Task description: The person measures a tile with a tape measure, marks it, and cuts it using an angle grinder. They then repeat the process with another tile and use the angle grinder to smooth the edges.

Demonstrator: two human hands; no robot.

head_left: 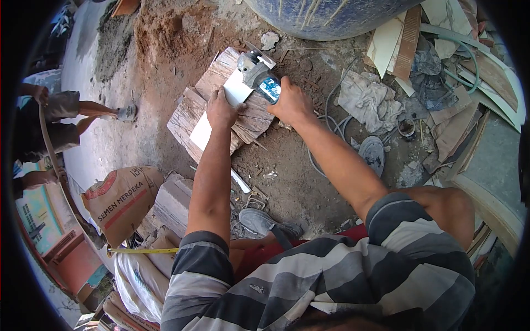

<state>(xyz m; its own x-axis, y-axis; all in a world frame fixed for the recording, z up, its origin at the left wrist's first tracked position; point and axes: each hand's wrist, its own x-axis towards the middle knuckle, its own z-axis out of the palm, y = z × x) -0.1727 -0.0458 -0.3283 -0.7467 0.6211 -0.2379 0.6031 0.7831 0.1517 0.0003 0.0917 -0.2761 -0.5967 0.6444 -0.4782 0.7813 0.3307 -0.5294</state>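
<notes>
My right hand (292, 103) is wrapped around the body of an angle grinder (269, 88) with a blue label. The grinder's metal head and disc end lie over the far end of a long white tile strip (237, 89). My left hand (222, 112) presses down on this strip, its fingers and thumb at the strip's edges, and covers part of its middle. Beneath the strip is a rough, scored wooden block (212, 71) on the dirt ground.
A large blue drum (331, 19) stands beyond the block. To the right are a cable (331, 124), a crumpled cloth (369, 102) and broken tiles (389, 41). A cement bag (124, 201) and tape measure (149, 251) lie left. Another person (58, 113) is at far left.
</notes>
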